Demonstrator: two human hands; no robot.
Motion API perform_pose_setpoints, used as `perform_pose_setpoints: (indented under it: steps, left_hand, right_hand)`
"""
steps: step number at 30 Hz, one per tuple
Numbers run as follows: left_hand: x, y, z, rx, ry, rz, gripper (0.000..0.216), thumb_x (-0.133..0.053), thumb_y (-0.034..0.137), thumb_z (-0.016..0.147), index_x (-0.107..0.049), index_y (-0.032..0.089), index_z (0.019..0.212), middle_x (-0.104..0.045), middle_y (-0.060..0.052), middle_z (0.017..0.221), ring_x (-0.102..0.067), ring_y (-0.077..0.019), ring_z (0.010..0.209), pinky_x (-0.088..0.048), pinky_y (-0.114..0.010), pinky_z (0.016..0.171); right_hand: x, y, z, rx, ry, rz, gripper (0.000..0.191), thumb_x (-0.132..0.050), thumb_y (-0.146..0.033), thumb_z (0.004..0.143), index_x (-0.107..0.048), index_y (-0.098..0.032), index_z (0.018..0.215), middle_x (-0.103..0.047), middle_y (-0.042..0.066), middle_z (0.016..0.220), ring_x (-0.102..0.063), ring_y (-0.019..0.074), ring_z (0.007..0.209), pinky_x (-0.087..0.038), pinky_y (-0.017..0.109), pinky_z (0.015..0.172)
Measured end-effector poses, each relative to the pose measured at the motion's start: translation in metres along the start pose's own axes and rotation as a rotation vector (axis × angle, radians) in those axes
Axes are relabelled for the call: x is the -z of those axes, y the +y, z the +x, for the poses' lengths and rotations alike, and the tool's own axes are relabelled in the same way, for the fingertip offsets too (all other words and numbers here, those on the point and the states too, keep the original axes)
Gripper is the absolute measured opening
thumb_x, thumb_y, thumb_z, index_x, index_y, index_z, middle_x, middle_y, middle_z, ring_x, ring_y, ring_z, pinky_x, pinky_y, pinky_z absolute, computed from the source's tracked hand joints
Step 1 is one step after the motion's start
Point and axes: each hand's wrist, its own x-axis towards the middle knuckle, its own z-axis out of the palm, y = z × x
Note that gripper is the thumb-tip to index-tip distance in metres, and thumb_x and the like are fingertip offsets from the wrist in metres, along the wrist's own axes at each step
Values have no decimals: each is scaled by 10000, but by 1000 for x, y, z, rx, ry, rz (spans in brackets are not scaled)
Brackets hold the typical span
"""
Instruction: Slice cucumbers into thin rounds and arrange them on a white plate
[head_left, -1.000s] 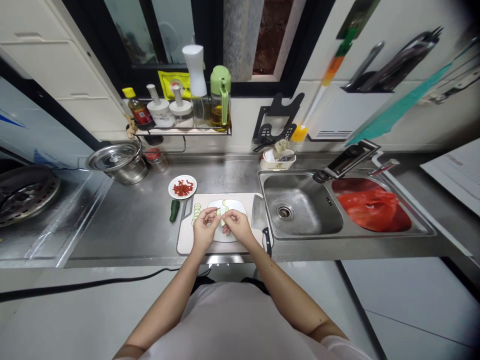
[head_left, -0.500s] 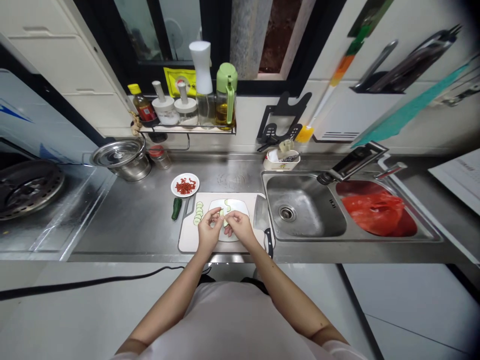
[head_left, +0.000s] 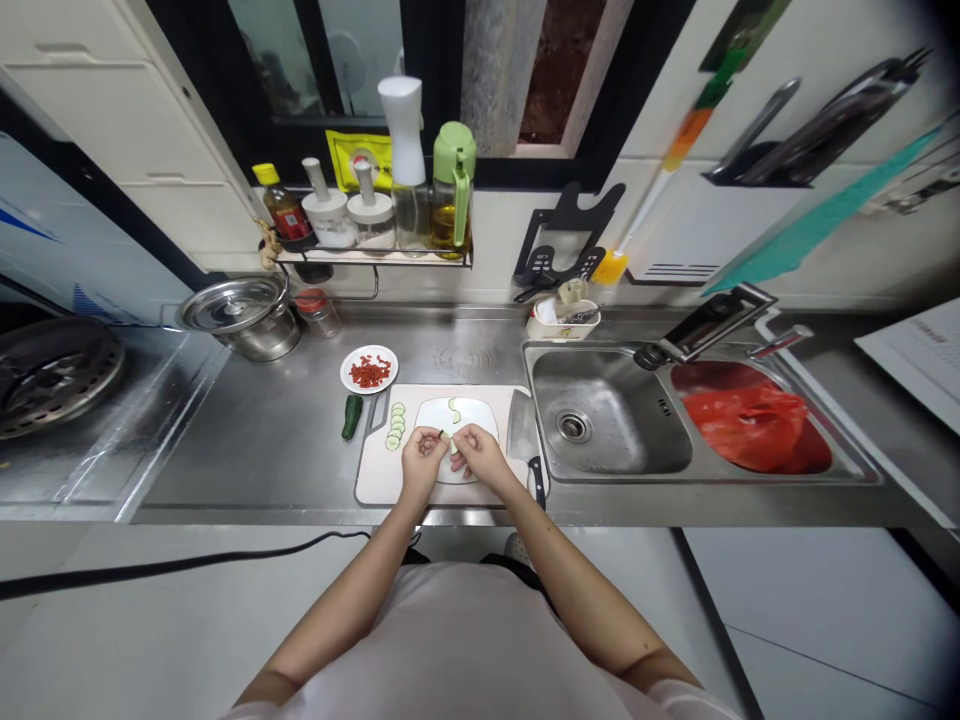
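My left hand (head_left: 421, 460) and my right hand (head_left: 480, 457) meet over a white plate (head_left: 472, 411) that lies on a pale cutting board (head_left: 375, 478). Both pinch a thin cucumber slice (head_left: 452, 444) between their fingertips. Another curved slice (head_left: 453, 408) rests on the plate's far side. A short row of round cucumber slices (head_left: 394, 426) lies on the board to the left of the plate. A cleaver (head_left: 521, 432) with a black handle sits along the board's right edge.
A cucumber end (head_left: 351, 416) and a small dish of red chilli (head_left: 368, 369) lie left of the board. A steel pot (head_left: 238, 316) stands further left. The sink (head_left: 604, 425) is to the right, with a red bag (head_left: 750, 422) in its second basin. Bottles line a shelf (head_left: 371, 258).
Both hands have drawn slightly nearer to me over the plate, still pinching the slice. The camera view has shifted a little.
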Motion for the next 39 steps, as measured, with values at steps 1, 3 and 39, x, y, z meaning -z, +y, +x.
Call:
perform_pose_setpoints:
  steps: [1,3,39]
  left_hand:
    - [0,-1,2,1,-9,3,254,-702,297,641,-542,188,805,-532,39,660,-519,-97,623,-412,-226,640]
    - [0,-4,6,-7,-47,16,282,-694,288,647,-555,187,870,-527,44,660,-510,-92,614,-408,-220,628]
    - [-18,-25,93,-28,-105,908,114,-592,196,709,-643,215,809,-669,15,703,-600,-141,693,-396,-227,674]
  right_hand:
    - [2,3,3,13,1,-39,260,-549,-457,754,-476,-218,827,-575,-58,541,-592,126,448,-369,168,339]
    - [6,7,11,55,13,-118,209,-515,-420,778,-472,-219,816,-546,-68,526,-560,116,428,-358,173,351]
    - [43,-3,103,353,-38,-1162,175,-416,-177,913,-585,-182,960,-612,54,940,-517,142,786,-326,225,687]
